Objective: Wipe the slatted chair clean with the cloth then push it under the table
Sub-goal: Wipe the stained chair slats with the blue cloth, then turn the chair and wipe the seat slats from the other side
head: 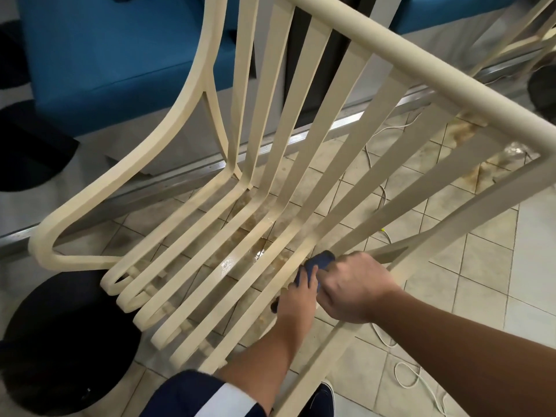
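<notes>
The cream slatted chair (279,152) fills the view, its top rail running from the upper middle to the right edge and its seat slats curving down to the lower left. My left hand (296,299) reaches up from below in a navy and white sleeve, and its fingers press a dark blue cloth (319,261) against the seat slats at the chair's right side. My right hand (358,287) is closed in a fist on the chair's right side rail, touching the cloth. Most of the cloth is hidden between the two hands.
Stained beige floor tiles with a wet patch (240,260) show through the slats. A white cable (406,374) trails over the floor on the right. Blue upholstered seats (105,55) and black round bases (60,341) stand to the left, and a metal floor track (186,176) runs behind the chair.
</notes>
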The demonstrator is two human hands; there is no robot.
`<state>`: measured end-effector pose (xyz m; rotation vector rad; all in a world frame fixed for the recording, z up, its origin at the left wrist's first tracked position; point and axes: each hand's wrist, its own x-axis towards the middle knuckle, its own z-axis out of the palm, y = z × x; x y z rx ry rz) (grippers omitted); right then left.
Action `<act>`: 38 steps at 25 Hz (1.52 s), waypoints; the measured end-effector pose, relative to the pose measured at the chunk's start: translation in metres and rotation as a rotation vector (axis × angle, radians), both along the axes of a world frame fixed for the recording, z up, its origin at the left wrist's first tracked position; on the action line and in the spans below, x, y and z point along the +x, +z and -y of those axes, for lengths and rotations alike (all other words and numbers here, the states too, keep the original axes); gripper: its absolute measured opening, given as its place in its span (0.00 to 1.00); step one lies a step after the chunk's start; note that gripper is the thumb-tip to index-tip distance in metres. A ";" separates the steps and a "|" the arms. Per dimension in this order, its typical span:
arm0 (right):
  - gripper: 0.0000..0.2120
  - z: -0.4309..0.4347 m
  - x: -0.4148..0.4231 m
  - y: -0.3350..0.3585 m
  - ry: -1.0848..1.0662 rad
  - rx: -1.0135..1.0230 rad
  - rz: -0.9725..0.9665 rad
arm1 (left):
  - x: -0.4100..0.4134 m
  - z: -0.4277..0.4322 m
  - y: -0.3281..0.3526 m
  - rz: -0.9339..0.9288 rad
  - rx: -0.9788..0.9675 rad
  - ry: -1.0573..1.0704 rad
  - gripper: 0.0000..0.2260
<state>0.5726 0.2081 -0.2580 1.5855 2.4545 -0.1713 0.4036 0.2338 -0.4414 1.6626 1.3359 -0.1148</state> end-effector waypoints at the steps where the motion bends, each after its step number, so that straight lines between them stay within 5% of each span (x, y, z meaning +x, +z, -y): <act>1: 0.13 0.000 0.000 0.000 0.002 0.000 0.018 | 0.013 -0.011 -0.011 -0.069 -0.035 -0.003 0.18; 4: 0.17 0.000 -0.001 -0.001 -0.018 0.015 0.059 | 0.038 -0.023 -0.043 -0.285 0.286 -0.182 0.21; 7: 0.12 0.001 -0.001 -0.001 0.003 -0.013 0.077 | 0.031 -0.003 0.002 -0.266 0.232 -0.029 0.20; 10: 0.16 0.000 0.000 -0.003 -0.002 -0.060 0.055 | 0.019 0.023 0.030 -0.082 0.065 -0.148 0.22; 13: 0.17 0.001 -0.001 -0.005 -0.009 -0.083 0.061 | 0.014 0.047 0.015 -0.302 0.172 -0.484 0.43; 16: 0.17 0.002 0.002 -0.004 -0.011 -0.044 0.031 | 0.015 0.048 0.028 -0.420 0.304 -0.559 0.35; 20: 0.16 -0.001 0.000 0.002 -0.040 -0.052 0.026 | 0.003 0.023 0.078 -0.304 0.317 -0.389 0.10; 26: 0.24 0.003 0.002 0.001 -0.044 -0.058 -0.061 | -0.049 0.013 0.131 -0.094 0.390 -0.236 0.05; 29: 0.35 0.001 0.005 0.008 0.020 -0.057 -0.077 | -0.070 0.014 0.173 0.099 0.120 -0.083 0.08; 32: 0.48 0.012 0.005 0.023 -0.014 -0.061 -0.104 | -0.088 0.025 0.235 0.427 -0.234 0.318 0.07; 34: 0.53 0.020 -0.003 0.037 -0.136 -0.133 -0.267 | -0.091 0.029 0.277 0.622 -0.369 0.561 0.06; 38: 0.50 0.044 -0.074 0.116 -0.698 -0.599 -1.240 | -0.110 0.042 0.359 0.971 -0.558 0.918 0.12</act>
